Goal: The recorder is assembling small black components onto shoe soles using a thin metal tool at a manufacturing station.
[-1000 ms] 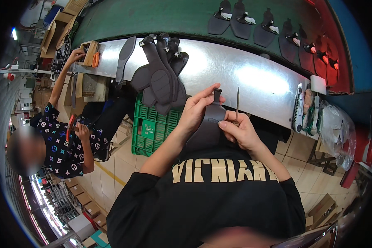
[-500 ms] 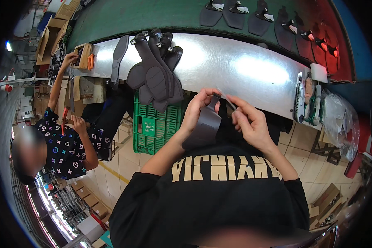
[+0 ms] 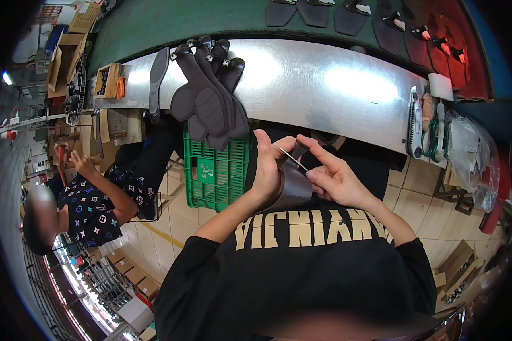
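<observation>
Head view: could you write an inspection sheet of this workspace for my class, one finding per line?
Surface: shiny metal bench top, with a green surface along its far side.
Job's things: dark sole piece and thin pointed tool, both in hand; pile of dark soles overhanging the bench edge.
Clutter: box cutter, green-handled scissors and clear plastic bag at the right; wooden box at the left.
Hands: left hand holds the piece; right hand holds the tool. Tip contact unclear.
Cables: nothing seen clearly.
Surroundings: co-worker at the left; green crate below the pile.
</observation>
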Demonstrator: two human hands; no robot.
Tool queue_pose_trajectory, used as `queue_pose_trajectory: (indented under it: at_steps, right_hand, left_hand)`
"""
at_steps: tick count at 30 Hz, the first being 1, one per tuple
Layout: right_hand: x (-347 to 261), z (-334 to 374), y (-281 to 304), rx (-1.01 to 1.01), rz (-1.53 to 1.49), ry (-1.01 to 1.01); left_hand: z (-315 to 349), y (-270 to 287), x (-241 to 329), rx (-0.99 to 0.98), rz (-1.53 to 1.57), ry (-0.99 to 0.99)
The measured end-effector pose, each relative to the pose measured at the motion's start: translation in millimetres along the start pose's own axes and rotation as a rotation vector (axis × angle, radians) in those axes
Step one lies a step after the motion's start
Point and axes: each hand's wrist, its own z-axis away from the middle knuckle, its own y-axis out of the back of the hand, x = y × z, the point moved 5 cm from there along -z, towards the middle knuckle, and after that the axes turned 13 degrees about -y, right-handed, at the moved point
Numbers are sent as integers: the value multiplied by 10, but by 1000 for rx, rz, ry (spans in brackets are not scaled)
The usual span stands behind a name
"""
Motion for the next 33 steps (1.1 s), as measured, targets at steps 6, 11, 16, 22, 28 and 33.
queue_pose_trajectory:
  at_steps: [6,11,16,22,28,33]
  right_hand:
    - [191,-51,6,-53,-300,1]
    - [230,-49,-4,-63,-368,34]
    - [265,-24,17,-71,-354,30]
    - [251,-35,116,-8,-220,46]
    - [77,25,-42,-10,-22,2]
    - [197,-1,-49,5,-116,39]
  left_hand:
    - [94,86,-102,76,-45,-108]
    - [166,95,-169,178,56,-126]
    - [201,83,-212,162,54,-115]
    - [154,-10,-230,68,119,46]
    - [71,-41,-223,67,263,199]
    - [133,-41,-81,24,80,176]
